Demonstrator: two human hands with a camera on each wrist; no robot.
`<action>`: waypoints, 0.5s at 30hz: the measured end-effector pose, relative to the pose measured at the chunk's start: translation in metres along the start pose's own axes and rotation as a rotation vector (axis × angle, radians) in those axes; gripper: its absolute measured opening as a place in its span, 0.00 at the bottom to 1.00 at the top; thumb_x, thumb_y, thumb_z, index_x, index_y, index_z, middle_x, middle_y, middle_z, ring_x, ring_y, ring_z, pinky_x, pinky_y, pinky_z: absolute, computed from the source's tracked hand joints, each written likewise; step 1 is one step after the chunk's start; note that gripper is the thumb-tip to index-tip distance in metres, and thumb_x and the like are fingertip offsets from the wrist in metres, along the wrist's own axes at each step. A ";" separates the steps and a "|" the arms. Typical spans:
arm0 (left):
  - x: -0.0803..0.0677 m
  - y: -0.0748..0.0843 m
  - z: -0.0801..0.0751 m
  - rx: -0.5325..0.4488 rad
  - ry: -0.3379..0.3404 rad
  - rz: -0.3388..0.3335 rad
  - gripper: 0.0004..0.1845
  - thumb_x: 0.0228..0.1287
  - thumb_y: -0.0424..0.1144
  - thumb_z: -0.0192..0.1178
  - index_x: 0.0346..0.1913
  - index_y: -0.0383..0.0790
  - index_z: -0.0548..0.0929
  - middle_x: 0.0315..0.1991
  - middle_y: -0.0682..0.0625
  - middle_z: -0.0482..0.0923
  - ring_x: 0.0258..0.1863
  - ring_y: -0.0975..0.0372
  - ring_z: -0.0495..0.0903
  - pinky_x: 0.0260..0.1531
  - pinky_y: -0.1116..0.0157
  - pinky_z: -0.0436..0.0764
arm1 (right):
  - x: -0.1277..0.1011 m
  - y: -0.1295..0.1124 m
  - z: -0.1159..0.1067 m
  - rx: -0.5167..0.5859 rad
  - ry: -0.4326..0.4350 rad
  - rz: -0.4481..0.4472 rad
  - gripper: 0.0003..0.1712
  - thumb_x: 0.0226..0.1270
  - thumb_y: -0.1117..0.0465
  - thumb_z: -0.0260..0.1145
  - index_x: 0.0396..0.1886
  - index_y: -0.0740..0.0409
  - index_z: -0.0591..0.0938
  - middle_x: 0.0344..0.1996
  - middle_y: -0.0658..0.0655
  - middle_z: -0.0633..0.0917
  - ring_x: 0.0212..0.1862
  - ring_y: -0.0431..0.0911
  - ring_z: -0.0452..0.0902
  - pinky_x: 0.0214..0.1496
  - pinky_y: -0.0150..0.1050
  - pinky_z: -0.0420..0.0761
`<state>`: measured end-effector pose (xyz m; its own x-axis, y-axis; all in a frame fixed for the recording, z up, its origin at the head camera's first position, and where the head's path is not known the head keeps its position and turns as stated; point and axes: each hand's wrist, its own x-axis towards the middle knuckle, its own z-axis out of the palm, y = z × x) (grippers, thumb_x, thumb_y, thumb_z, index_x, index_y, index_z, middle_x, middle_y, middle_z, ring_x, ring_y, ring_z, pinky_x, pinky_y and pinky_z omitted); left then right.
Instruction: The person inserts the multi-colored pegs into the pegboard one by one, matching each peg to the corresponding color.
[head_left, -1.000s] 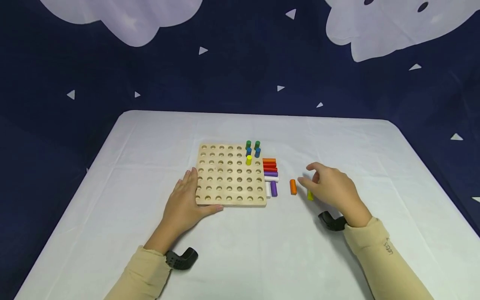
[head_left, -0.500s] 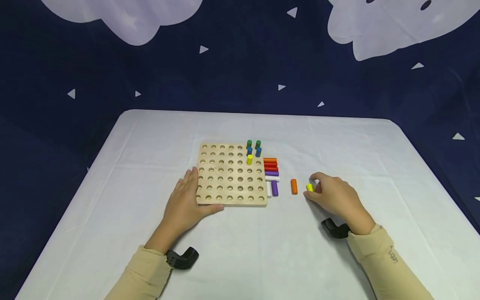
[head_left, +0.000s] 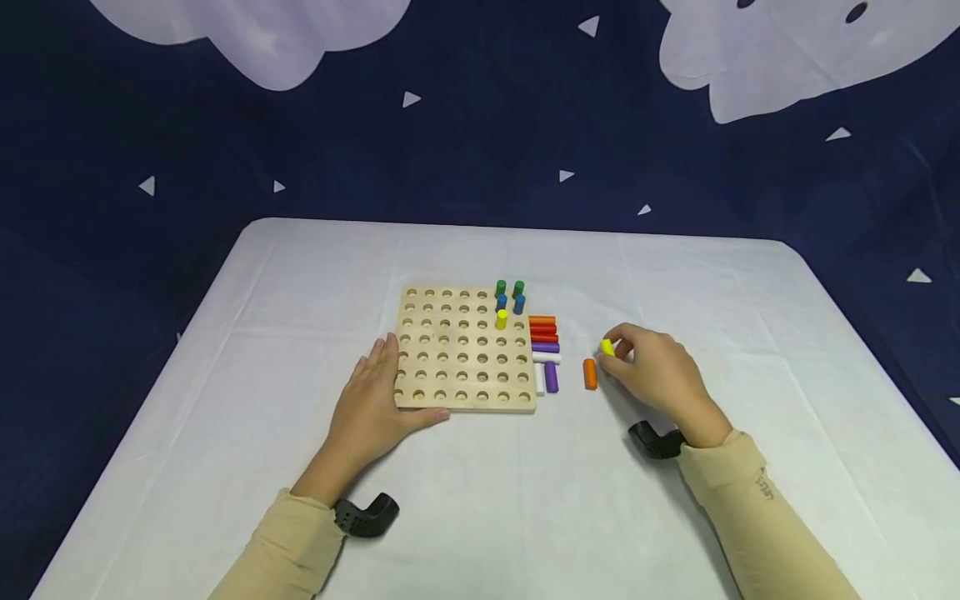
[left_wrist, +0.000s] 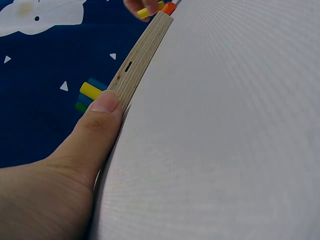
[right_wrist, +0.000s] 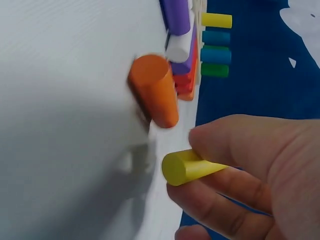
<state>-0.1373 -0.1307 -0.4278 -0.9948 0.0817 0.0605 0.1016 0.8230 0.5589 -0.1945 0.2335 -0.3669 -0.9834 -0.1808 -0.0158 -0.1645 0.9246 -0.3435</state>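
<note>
The right hand [head_left: 652, 371] is now pinching the short yellow wooden cylinder peg [head_left: 607, 347], lifted off the table, right of the square wooden pegboard [head_left: 465, 350]; the left hand [head_left: 371, 404] is lying flat, steadying the pegboard's edge.

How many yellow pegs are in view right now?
2. One yellow peg stands upright in the wooden pegboard; the other yellow peg is pinched in the right hand. Others may be hidden.

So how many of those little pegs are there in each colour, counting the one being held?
green pegs: 2
blue pegs: 2
yellow pegs: 2, one pinched in the right hand
orange pegs: 2
red pegs: 2
purple pegs: 2
white pegs: 2
Total: 14
</note>
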 end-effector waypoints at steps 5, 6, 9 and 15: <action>0.000 0.000 0.000 0.000 -0.003 -0.002 0.75 0.40 0.72 0.72 0.78 0.30 0.43 0.79 0.36 0.45 0.80 0.47 0.45 0.80 0.50 0.45 | 0.014 -0.014 0.003 0.032 0.008 0.011 0.17 0.66 0.52 0.67 0.52 0.53 0.81 0.38 0.55 0.86 0.27 0.47 0.71 0.26 0.36 0.68; 0.000 0.000 0.000 0.000 -0.003 -0.002 0.75 0.40 0.72 0.72 0.78 0.30 0.43 0.79 0.36 0.45 0.80 0.47 0.45 0.80 0.50 0.45 | 0.017 -0.017 0.003 0.040 0.010 0.010 0.17 0.66 0.52 0.67 0.52 0.53 0.81 0.38 0.55 0.87 0.27 0.47 0.72 0.26 0.36 0.68; 0.000 0.000 0.000 -0.001 -0.003 -0.001 0.75 0.40 0.72 0.72 0.78 0.30 0.43 0.79 0.36 0.44 0.80 0.47 0.45 0.80 0.50 0.45 | 0.025 -0.028 0.003 0.079 0.022 -0.004 0.16 0.66 0.54 0.67 0.51 0.54 0.81 0.40 0.55 0.87 0.28 0.47 0.73 0.28 0.36 0.69; -0.001 0.000 -0.001 -0.004 0.002 -0.001 0.75 0.40 0.72 0.73 0.78 0.30 0.43 0.79 0.36 0.45 0.80 0.47 0.45 0.80 0.50 0.45 | 0.041 -0.046 0.005 0.143 0.029 -0.017 0.13 0.66 0.54 0.68 0.48 0.52 0.82 0.43 0.55 0.88 0.34 0.49 0.77 0.33 0.38 0.73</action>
<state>-0.1365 -0.1309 -0.4271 -0.9949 0.0796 0.0620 0.1007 0.8206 0.5626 -0.2263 0.1814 -0.3568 -0.9827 -0.1843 0.0174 -0.1704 0.8639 -0.4739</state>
